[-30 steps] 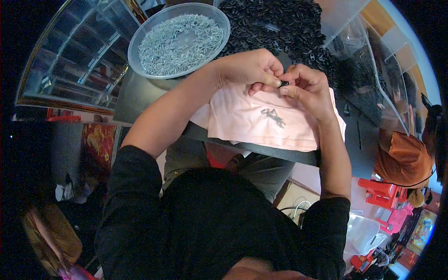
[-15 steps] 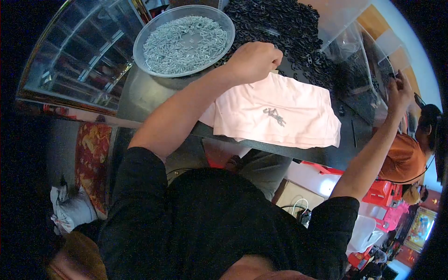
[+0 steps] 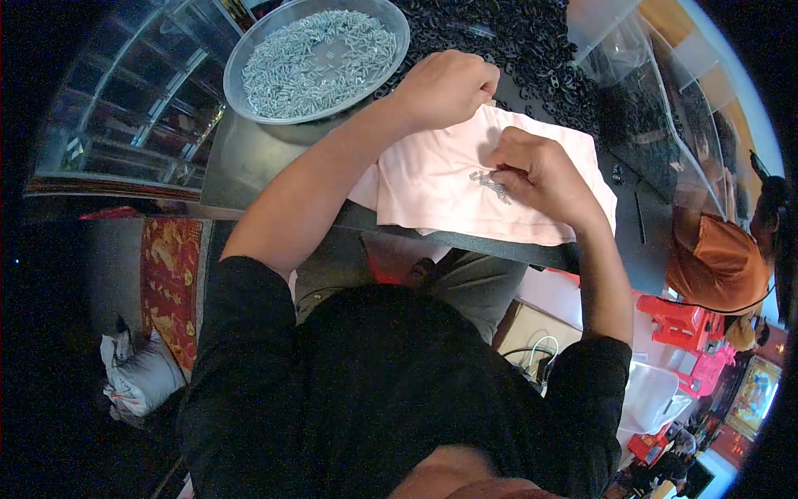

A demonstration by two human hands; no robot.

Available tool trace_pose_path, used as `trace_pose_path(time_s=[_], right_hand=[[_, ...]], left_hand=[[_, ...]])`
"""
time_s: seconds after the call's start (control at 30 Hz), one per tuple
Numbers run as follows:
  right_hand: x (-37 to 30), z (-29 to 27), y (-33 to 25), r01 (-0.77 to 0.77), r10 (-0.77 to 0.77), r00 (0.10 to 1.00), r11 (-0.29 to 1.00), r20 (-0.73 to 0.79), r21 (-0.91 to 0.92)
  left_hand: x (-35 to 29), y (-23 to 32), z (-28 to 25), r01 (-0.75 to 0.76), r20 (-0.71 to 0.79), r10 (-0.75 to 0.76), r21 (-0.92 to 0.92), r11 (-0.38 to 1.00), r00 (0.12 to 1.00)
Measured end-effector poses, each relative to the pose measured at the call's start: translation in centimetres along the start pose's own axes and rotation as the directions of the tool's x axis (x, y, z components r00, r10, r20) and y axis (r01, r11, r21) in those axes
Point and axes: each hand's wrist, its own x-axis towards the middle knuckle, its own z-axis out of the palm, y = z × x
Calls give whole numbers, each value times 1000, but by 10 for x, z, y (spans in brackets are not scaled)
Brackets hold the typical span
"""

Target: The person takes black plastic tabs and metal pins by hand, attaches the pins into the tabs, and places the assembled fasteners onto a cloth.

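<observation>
One dark table (image 3: pixel 258 166), bare at left between basin and front edge, with a further open strip right of the cloth. One pale pink cloth (image 3: pixel 432 187), its near hem lying close along the table's front edge. One heap of small black parts (image 3: pixel 507 33), loose, behind the cloth. One round translucent basin (image 3: pixel 235 93), back left, holding many silvery metal pins (image 3: pixel 312 79), its floor showing through mid-load. One left hand (image 3: pixel 449 87), above the cloth's back edge, fingers curled closed; contents hidden, cannot tell. One right hand (image 3: pixel 540 170), over the cloth, thumb and fingers narrowly spaced; grip on anything cannot be told. One small pin cluster (image 3: pixel 490 186), mid-cloth, just beside the right fingertips.
</observation>
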Motion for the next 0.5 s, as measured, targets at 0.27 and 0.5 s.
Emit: trace_pose_path(time_s=[0.27, 0.5], right_hand=[[6, -2, -5, -1, 4, 999, 996, 35, -84], [7, -5, 11, -261, 266, 944, 964, -195, 51]], left_hand=[[1, 4, -2, 85, 64, -84, -21, 996, 994], [6, 10, 2, 136, 100, -107, -361, 922, 989]])
